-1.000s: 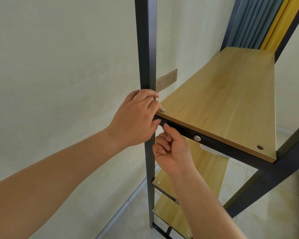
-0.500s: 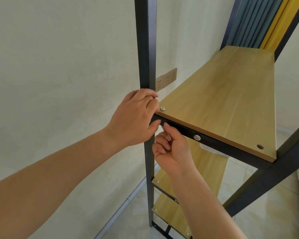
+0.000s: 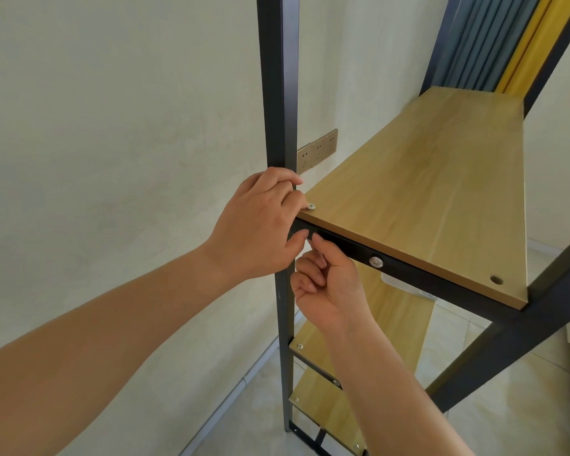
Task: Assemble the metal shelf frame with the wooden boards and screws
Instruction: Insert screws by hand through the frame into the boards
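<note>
The left hand (image 3: 260, 225) comes in from the lower left of the frame and wraps its curled fingers around the dark upright post (image 3: 278, 93) at the near left corner of the shelf, its thumb lying against the black crossbar (image 3: 408, 274) under the board. The post runs straight up the middle of the frame, from the floor to the top edge.

Just right of the left fingertips, a cross-head screw (image 3: 311, 206) sits in the near left corner of the top wooden board (image 3: 425, 199). The board's long axis runs from the centre of the frame away toward the upper right, where it meets striped curtains (image 3: 494, 41).

Below the crossbar, the right hand (image 3: 326, 284) reaches up from the bottom centre with its fingers curled tight; whether it pinches anything I cannot tell. Farther right, a round bolt head (image 3: 375, 261) shows on the crossbar face, and an empty hole (image 3: 496, 280) sits in the board's near right corner.

Lower boards (image 3: 329, 409) with corner screws lie beneath, in the bottom centre. Wall sockets (image 3: 316, 151) sit just right of the post. No writing is readable.
</note>
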